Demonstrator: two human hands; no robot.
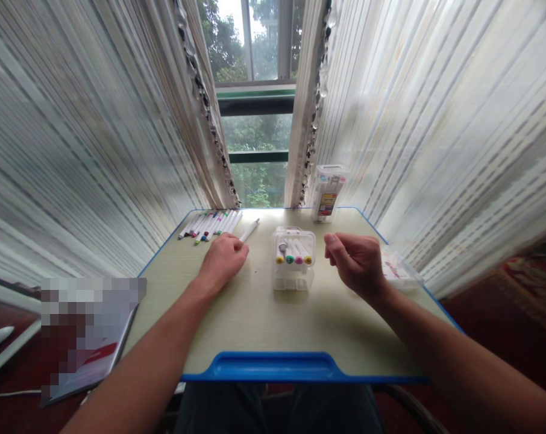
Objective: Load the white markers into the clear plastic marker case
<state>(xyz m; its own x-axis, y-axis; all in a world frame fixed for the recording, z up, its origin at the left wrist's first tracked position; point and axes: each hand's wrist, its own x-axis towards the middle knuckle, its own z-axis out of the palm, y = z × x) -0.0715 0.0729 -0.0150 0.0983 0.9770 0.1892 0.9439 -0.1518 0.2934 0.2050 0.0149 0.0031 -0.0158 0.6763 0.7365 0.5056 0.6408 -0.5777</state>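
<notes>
My left hand is over the left part of the table, fingers closed on a white marker that points away to the right. Beyond that hand lies a loose group of white markers with coloured ends. A clear plastic case stands at the middle of the table. Several markers lie inside its upper part, with yellow, green and pink ends facing me. To the right of the case, apart from it, my right hand is closed in a fist. Whatever its fingers may hold is hidden.
A tall clear box with a label stands at the back right. Behind my right wrist lies a flat clear case. The table has a blue rim and a blue front trough. Striped curtains flank the window.
</notes>
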